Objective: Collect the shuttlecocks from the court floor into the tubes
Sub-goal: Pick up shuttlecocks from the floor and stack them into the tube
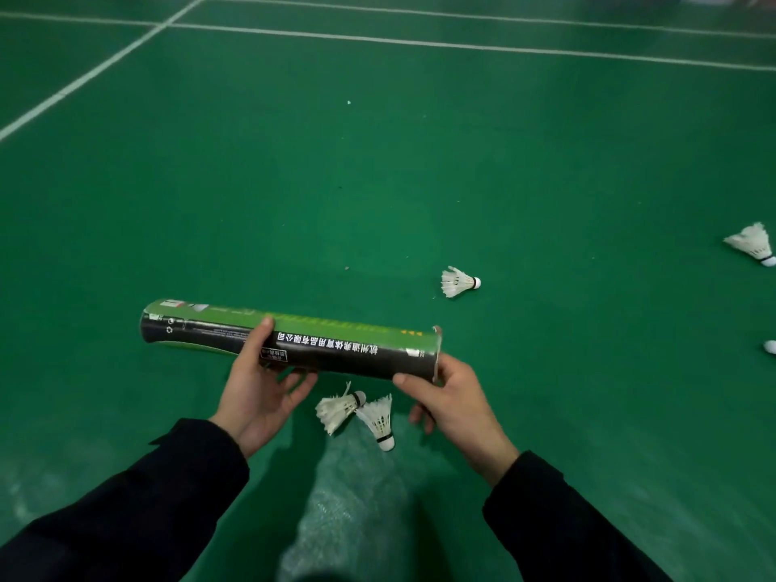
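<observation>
A green court floor (378,161) crossed by white lines (100,69) spreads under a person holding a tube (336,346) level above it. The left hand (256,392) wraps the tube's middle, thumb over the top, apparently steadying it, while the right hand (449,396) grips its torn right end, seemingly to ready the mouth for loading. Two shuttlecocks (357,413) lie touching just below the tube; another (460,282) rests nearby, and a fourth (753,243) sits well off right.
</observation>
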{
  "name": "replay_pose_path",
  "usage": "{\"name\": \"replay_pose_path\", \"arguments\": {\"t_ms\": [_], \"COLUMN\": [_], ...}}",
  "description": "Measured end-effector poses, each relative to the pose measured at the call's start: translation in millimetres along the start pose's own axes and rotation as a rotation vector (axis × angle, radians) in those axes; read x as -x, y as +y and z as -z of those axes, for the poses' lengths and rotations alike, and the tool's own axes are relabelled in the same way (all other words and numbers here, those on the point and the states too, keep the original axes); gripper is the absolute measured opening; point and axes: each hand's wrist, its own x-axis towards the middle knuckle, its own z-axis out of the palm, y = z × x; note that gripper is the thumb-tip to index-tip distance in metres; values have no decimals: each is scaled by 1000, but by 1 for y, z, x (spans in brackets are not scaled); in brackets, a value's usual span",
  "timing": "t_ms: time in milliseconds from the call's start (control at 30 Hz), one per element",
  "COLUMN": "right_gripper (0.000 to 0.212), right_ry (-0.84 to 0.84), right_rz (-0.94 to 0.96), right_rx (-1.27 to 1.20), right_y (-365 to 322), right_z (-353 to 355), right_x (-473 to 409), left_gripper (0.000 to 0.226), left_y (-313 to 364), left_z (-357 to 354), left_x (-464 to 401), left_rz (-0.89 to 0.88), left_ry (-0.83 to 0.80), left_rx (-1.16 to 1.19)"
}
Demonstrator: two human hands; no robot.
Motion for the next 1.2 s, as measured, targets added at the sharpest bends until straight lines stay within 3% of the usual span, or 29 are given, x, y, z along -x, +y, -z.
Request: {"name": "replay_pose_path", "arguments": {"t_ms": [67,200,267,300,367,400,433,533,600,700,767,833,867,933,1033,1100,1200], "right_gripper": [22,15,33,44,38,26,21,50,37,8,9,4,8,16,11,9,10], "right_ry": [125,-205,-271,-202,32,112,90,-324,-395,-165,7,-44,-110,-92,234,329,98], "right_rz": [49,-152,-178,-165,-122,-85,-46,-20,-52,-39,301,646,715,675,318,263,276], "right_rx": [-77,-101,-167,-222,-170,20,300,1023,1186,973,847,878,917,862,176,-25,81], "right_y": [4,7,11,15,31,40,46,76,84,81,73,60,55,49,32,23,13], "right_z": [-2,-3,-2,-1,2,4,5,-5,-13,-6,-7,-23,-35,-55,-64,-60,-56], "right_x": [-5,-12,-18,-23,-33,-37,-40,-48,-50,-49,-45,-44,-45,-49,-51,-50,-47], "left_gripper": [54,58,55,51,44,43,43,48,47,48,50,52,53,52,48,49,48], "left_y": [0,0,3,5,13,17,22,32,35,37,36,34,34,33,32,30,24], "left_z": [1,12,22,27,39,45,53,73,83,92,95,95,95,96,100,101,96], "left_x": [-2,-8,-12,-15,-18,-19,-20,-20,-17,-16,-16,-15,-15,-13,-9,-7,-7], "left_rz": [6,-12,-36,-54,-96,-116,-131,-141,-139,-136,-135,-131,-128,-125,-125,-114,-96], "left_ry": [6,34,46,66,155,213,269,373,386,393,397,400,399,382,328,302,250], "left_rx": [16,4,-16,-21,7,41,77,144,170,187,202,217,225,238,223,206,151]}}
